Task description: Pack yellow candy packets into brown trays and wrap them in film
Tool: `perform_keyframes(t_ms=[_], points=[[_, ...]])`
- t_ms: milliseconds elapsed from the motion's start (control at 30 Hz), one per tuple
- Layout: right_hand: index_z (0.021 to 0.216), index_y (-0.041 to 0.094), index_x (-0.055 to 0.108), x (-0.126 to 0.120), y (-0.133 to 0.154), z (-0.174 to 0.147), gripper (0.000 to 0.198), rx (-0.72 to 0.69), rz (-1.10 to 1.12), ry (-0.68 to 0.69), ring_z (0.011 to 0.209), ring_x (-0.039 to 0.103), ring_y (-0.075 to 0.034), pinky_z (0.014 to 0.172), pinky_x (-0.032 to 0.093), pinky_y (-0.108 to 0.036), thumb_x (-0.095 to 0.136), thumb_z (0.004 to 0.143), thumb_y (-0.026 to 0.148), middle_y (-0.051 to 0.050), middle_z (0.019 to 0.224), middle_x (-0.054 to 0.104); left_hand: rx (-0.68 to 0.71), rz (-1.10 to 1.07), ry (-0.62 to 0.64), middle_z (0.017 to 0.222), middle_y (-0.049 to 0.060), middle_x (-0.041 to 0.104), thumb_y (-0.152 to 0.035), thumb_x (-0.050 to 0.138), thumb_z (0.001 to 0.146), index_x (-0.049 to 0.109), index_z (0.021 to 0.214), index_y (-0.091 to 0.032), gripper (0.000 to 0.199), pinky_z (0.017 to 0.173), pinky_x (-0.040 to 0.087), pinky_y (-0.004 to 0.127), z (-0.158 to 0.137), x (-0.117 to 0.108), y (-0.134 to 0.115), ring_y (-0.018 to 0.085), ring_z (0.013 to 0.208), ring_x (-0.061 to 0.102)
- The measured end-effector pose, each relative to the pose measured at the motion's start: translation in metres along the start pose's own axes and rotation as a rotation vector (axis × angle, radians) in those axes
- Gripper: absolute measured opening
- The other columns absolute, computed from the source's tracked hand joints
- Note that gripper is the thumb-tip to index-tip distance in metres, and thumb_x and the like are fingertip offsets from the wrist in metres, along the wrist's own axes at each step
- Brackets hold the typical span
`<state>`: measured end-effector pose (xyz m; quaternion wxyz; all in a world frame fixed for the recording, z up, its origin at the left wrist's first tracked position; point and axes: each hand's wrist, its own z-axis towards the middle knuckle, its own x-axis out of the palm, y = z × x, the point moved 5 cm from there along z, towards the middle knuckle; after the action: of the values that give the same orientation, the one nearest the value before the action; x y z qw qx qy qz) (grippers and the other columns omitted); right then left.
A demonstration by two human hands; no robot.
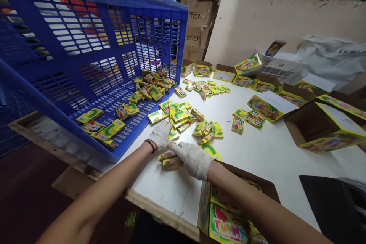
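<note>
My left hand (160, 136), in a white knitted glove, is at the near edge of a pile of yellow-green candy packets (180, 114). Its fingertips are beside one packet (173, 134), and how they are bent is hidden. Close by on the right, my right hand (196, 159), gloved too, has its fingers closed over a pair of packets (171, 162) near the table's front edge. The two hands almost touch. Under my right forearm stands an open carton (204, 206) holding larger printed TWINS boxes (225, 225).
A blue plastic crate (114, 158) lies tipped on its side at left, with loose packets (151, 85) spilling out. Open display boxes (265, 105) line the back and right of the white table (171, 190). Cartons (200, 19) are stacked behind. A black object (328, 206) is at right.
</note>
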<state>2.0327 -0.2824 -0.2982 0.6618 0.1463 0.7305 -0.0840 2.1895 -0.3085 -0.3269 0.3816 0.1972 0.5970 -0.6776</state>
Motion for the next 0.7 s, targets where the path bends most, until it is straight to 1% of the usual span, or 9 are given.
perform_keyframes(t_ms=[67, 167, 233, 333, 367, 433, 500, 600, 700], points=[[0.126, 0.019, 0.049, 0.007, 0.000, 0.000, 0.052, 0.036, -0.006, 0.102, 0.088, 0.064, -0.028, 0.071, 0.048, -0.037, 0.058, 0.075, 0.014, -0.014, 0.105, 0.063, -0.032, -0.060, -0.032, 0.110, 0.013, 0.059, -0.033, 0.082, 0.047, 0.061, 0.095, -0.018, 0.055, 0.105, 0.035, 0.049, 0.010, 0.000, 0.002, 0.035, 0.113, 0.049], [0.106, 0.017, 0.057, 0.016, -0.008, -0.002, 0.038, 0.174, 0.116, 0.200, 0.085, 0.064, -0.026, 0.070, 0.047, -0.035, 0.066, 0.070, 0.019, -0.012, 0.099, 0.064, -0.065, -0.210, -0.081, 0.110, 0.011, 0.062, -0.044, 0.071, 0.066, 0.060, 0.103, -0.020, 0.046, 0.105, 0.037, 0.045, 0.004, -0.003, 0.007, 0.030, 0.113, 0.052], [0.102, 0.016, 0.055, 0.012, -0.018, -0.003, 0.030, 0.250, 0.252, 0.075, 0.091, 0.062, -0.024, 0.074, 0.047, -0.034, 0.065, 0.073, 0.021, -0.013, 0.107, 0.060, -0.085, -0.342, -0.099, 0.105, 0.009, 0.065, -0.053, 0.054, 0.080, 0.060, 0.105, -0.019, 0.043, 0.098, 0.044, 0.042, -0.011, -0.005, 0.010, 0.027, 0.107, 0.057], [0.100, 0.016, 0.052, -0.003, -0.029, -0.003, 0.028, 0.248, 0.400, -0.204, 0.105, 0.055, -0.023, 0.085, 0.045, -0.034, 0.066, 0.076, 0.023, -0.015, 0.122, 0.050, -0.116, -0.542, -0.081, 0.097, 0.009, 0.068, -0.060, 0.039, 0.087, 0.060, 0.107, -0.017, 0.051, 0.086, 0.052, 0.039, -0.039, 0.000, 0.012, 0.024, 0.094, 0.064], [0.100, 0.016, 0.052, -0.005, -0.030, -0.002, 0.030, 0.242, 0.440, -0.222, 0.102, 0.055, -0.022, 0.085, 0.045, -0.033, 0.067, 0.075, 0.024, -0.014, 0.120, 0.051, -0.133, -0.604, -0.072, 0.095, 0.010, 0.069, -0.061, 0.040, 0.086, 0.062, 0.106, -0.016, 0.054, 0.084, 0.053, 0.039, -0.048, 0.003, 0.012, 0.024, 0.093, 0.065], [0.101, 0.018, 0.051, -0.002, -0.030, 0.003, 0.031, 0.248, 0.496, -0.161, 0.089, 0.056, -0.020, 0.077, 0.046, -0.032, 0.067, 0.076, 0.026, -0.009, 0.106, 0.056, -0.184, -0.699, -0.090, 0.097, 0.012, 0.070, -0.066, 0.043, 0.084, 0.065, 0.102, -0.014, 0.059, 0.085, 0.053, 0.042, -0.063, 0.009, 0.013, 0.027, 0.094, 0.066], [0.103, 0.018, 0.052, 0.001, -0.023, 0.008, 0.027, 0.234, 0.471, -0.109, 0.082, 0.055, -0.019, 0.072, 0.045, -0.032, 0.062, 0.079, 0.024, -0.007, 0.098, 0.058, -0.237, -0.753, -0.170, 0.110, 0.015, 0.068, -0.069, 0.039, 0.084, 0.064, 0.107, -0.013, 0.065, 0.094, 0.050, 0.043, -0.074, 0.011, 0.015, 0.029, 0.106, 0.063], [0.124, 0.014, 0.046, 0.001, -0.005, 0.015, 0.046, 0.110, 0.333, -0.152, 0.099, 0.054, -0.022, 0.084, 0.045, -0.036, 0.058, 0.080, 0.018, -0.013, 0.116, 0.054, -0.277, -0.761, -0.319, 0.131, 0.014, 0.057, -0.069, 0.032, 0.088, 0.055, 0.123, -0.014, 0.068, 0.108, 0.041, 0.040, -0.086, 0.016, 0.011, 0.025, 0.126, 0.051], [0.141, 0.010, 0.032, 0.010, 0.010, 0.018, 0.077, 0.048, 0.144, -0.104, 0.115, 0.047, -0.031, 0.092, 0.044, -0.045, 0.068, 0.075, 0.025, -0.019, 0.129, 0.047, -0.287, -0.688, -0.378, 0.136, 0.013, 0.055, -0.066, 0.036, 0.090, 0.050, 0.129, -0.016, 0.065, 0.110, 0.039, 0.037, -0.094, 0.030, -0.002, 0.023, 0.129, 0.049]])
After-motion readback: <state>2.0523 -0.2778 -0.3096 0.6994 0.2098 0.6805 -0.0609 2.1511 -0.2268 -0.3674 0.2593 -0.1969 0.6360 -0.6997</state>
